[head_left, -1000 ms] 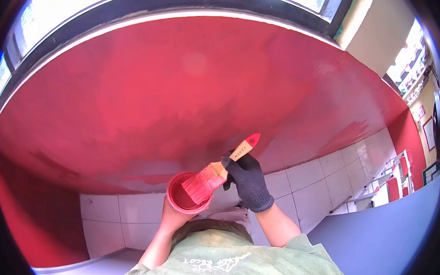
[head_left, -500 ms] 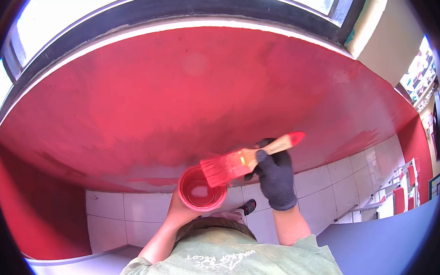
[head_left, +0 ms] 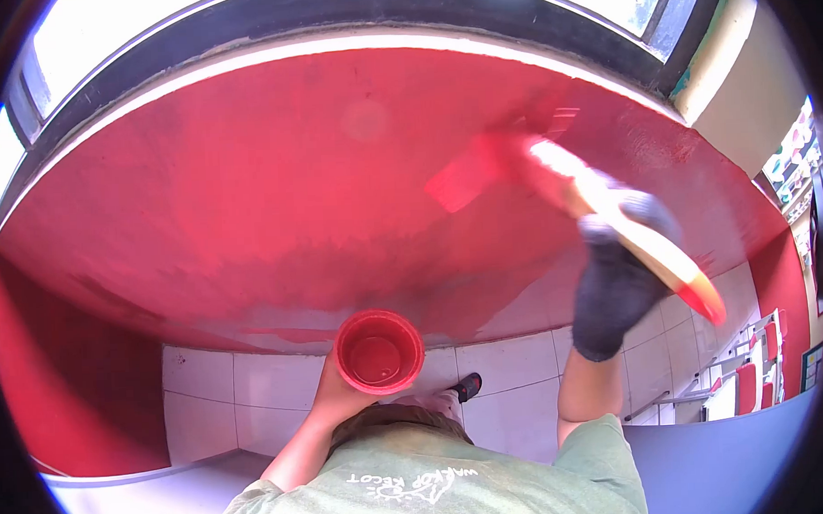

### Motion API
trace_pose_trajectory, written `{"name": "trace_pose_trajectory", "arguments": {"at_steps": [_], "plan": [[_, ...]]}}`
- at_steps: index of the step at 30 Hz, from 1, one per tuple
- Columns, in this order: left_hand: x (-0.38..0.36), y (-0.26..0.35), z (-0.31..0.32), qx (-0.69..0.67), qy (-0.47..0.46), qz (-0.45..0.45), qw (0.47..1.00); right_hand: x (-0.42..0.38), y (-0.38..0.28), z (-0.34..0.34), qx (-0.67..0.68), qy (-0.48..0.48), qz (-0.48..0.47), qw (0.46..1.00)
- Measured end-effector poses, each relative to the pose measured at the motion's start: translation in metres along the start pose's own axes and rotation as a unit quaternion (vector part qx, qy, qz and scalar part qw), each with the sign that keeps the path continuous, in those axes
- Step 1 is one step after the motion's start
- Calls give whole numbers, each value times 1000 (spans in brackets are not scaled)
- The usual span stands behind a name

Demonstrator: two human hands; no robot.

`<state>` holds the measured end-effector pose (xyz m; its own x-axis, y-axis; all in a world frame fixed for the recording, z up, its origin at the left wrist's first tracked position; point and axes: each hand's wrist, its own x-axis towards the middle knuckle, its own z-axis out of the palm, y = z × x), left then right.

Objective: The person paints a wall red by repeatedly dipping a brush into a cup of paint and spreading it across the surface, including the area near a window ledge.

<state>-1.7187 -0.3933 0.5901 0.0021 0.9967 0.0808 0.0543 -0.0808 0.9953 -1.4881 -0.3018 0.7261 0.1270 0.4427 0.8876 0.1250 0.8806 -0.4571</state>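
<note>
My left hand (head_left: 341,393) is bare and closed around a red cup (head_left: 381,386) that has red paint inside. It holds the cup upright low in the middle of the view. My right hand (head_left: 619,272), in a dark glove, grips the wooden handle of a paintbrush (head_left: 651,241). The brush's bristle end is blurred and lies against or close to the red wall (head_left: 336,169). Beside the bristles, a brighter red stroke shows on the wall. The handle's red tip points down to the right.
Dark-framed windows (head_left: 331,20) run above the wall's white ledge. White floor tiles (head_left: 275,380) and a shoe (head_left: 469,386) show below. Red-backed chairs (head_left: 747,386) stand at the right. Grey surfaces (head_left: 727,463) border the lower right and lower left.
My right hand has moved up and to the right with the brush, from beside the cup to the wall. A bright stroke now shows there. The cup has stayed nearly in place.
</note>
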Motion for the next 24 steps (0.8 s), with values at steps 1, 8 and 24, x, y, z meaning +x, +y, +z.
{"name": "trace_pose_trajectory", "arguments": {"at_steps": [1,8,24], "plan": [[-2,0,-1,-7,7,2,1000,4,-1,-7,-34,13,-84,996],[-8,-9,-9,15,11,-1,1000,-9,-1,13,-26,-91,74,993],[-8,-13,-6,-4,14,9,1000,-6,-1,3,-309,-214,-309,874]]}}
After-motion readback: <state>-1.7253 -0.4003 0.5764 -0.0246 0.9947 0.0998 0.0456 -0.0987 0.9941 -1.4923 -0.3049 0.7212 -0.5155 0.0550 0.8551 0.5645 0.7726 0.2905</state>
